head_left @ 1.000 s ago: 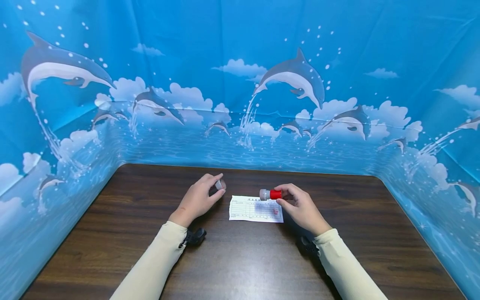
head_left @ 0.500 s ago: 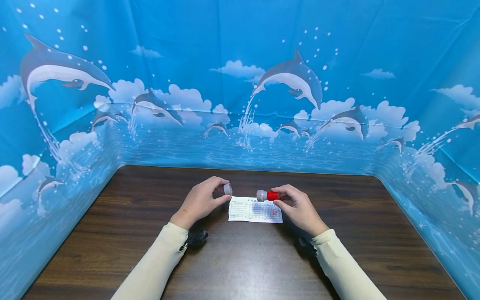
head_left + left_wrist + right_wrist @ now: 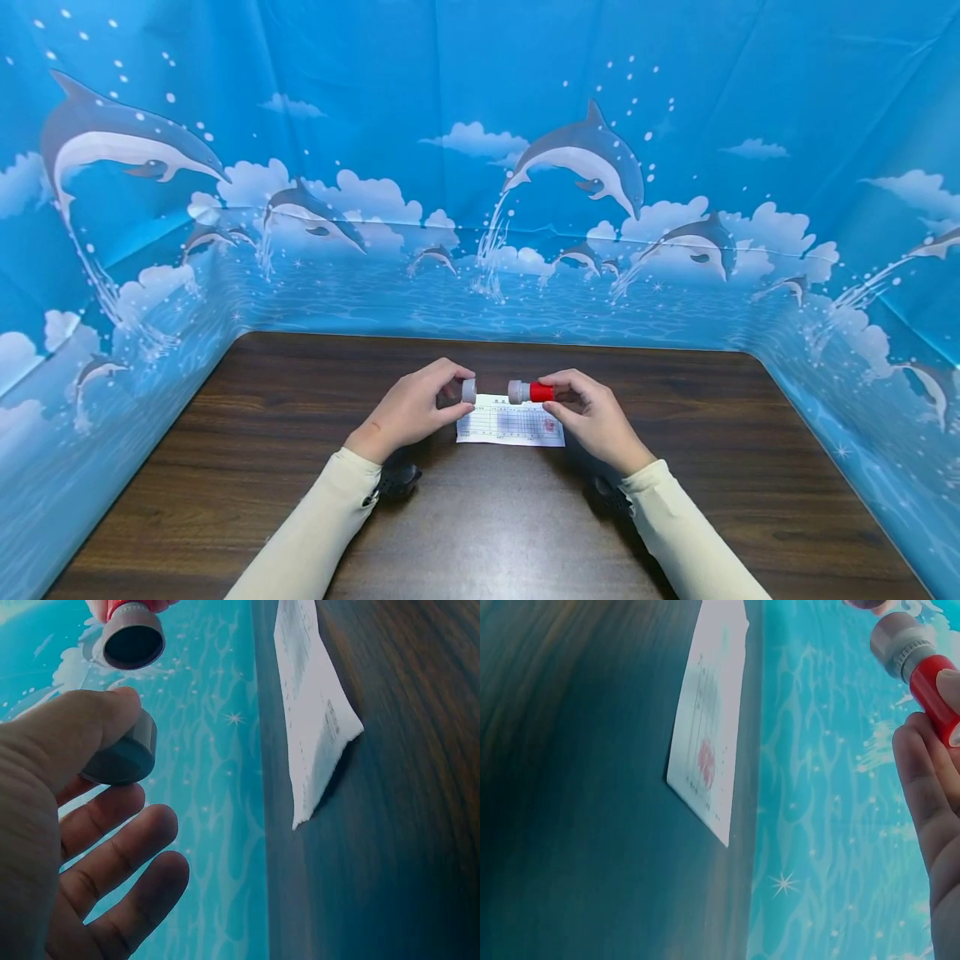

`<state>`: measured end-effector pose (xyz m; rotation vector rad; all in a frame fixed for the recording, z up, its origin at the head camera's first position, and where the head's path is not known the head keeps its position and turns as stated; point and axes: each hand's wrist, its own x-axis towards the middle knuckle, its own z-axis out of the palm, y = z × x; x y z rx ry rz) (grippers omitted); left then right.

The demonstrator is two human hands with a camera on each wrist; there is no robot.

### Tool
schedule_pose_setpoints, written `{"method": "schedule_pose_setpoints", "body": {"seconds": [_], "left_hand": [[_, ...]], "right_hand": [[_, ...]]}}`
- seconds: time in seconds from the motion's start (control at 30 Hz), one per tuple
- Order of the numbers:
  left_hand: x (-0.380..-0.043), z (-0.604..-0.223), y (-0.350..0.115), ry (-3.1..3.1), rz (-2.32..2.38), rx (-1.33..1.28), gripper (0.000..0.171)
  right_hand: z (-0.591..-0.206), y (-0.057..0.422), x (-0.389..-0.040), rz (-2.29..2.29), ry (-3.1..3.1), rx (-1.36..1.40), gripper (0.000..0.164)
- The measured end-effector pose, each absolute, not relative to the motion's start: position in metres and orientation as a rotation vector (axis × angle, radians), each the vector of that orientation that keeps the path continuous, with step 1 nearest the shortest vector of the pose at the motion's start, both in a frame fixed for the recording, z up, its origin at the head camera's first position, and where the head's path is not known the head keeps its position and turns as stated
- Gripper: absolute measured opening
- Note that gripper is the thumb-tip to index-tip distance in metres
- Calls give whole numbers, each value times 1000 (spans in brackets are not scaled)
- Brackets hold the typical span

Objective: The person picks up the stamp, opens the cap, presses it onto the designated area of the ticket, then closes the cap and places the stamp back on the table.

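Between thumb and fingertips, my left hand [image 3: 414,408] pinches a translucent round cap [image 3: 468,391], also seen as a short grey cylinder in the left wrist view. My right hand [image 3: 596,417] grips the red handle of a self-inking stamp [image 3: 530,392], whose clear-grey round head points left at the cap. A short gap separates the stamp's head from the cap, both held above the table. Below them lies a white printed slip [image 3: 510,427] with a grid and a red round stamp mark [image 3: 706,761] near its right end.
The dark wood table [image 3: 480,517] spreads under both arms. A blue dolphin-print curtain [image 3: 375,275] rises along its back and sides. Each wrist carries a black strapped device, such as the left wrist camera [image 3: 399,482].
My left hand has moved right with the cap, turning it toward the stamp. The right hand has shifted slightly left, so the gap between cap and stamp is smaller.
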<state>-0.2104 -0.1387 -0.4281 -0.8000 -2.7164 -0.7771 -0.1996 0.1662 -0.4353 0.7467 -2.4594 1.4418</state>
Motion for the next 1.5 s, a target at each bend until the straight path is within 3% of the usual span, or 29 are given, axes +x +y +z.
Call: {"method": "schedule_pose_setpoints", "body": {"seconds": [1.5], "left_hand": [[-195,-407,-119,-2614,-759,-906,49]], "right_hand": [[-421,153,-185,1485,-2425,877,39]]}}
